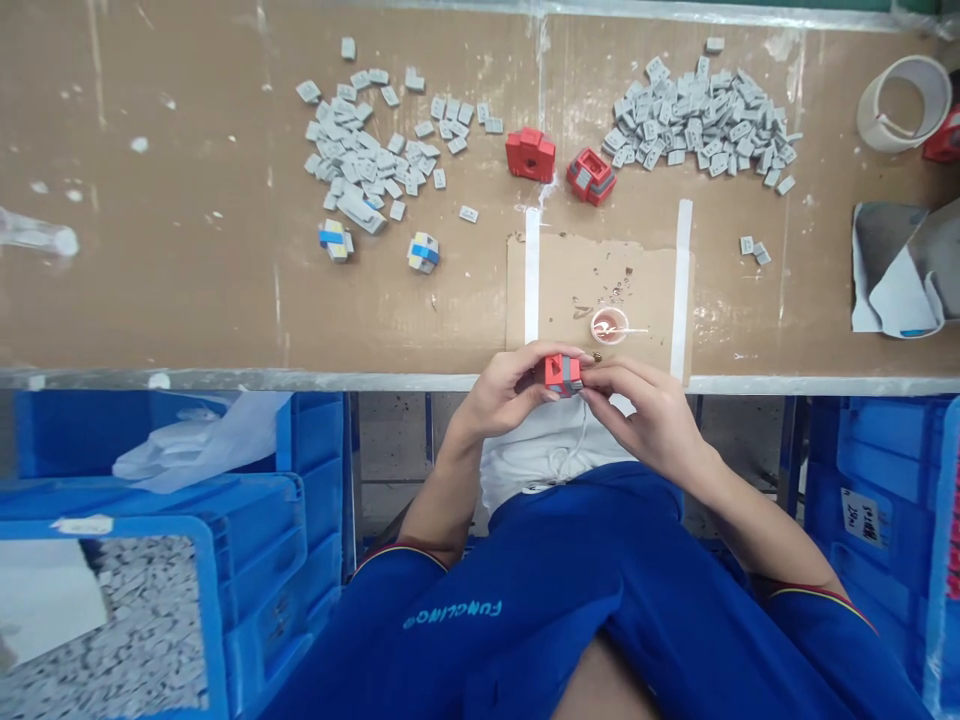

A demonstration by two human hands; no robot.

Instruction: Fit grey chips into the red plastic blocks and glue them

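Observation:
My left hand (506,392) and my right hand (641,410) meet just above the table's front edge, and both grip a small red plastic housing (560,375) between their fingers. The fingers hide part of it. Just beyond my hands, a small round dish (609,325) with a pinkish residue sits on a cardboard mat (600,290). Two more red housings (530,155) (591,176) stand farther back. Heaps of small grey plastic pieces (360,150) (697,120) lie on either side of them. Two blue, white and grey blocks (334,240) (424,252) rest left of the mat.
Blue plastic crates (247,540) stand below the table on my left, one holding grey pieces, and another blue crate (877,510) stands on my right. A white tape roll (904,103) and a folded grey-white sheet (896,270) lie at the table's right end.

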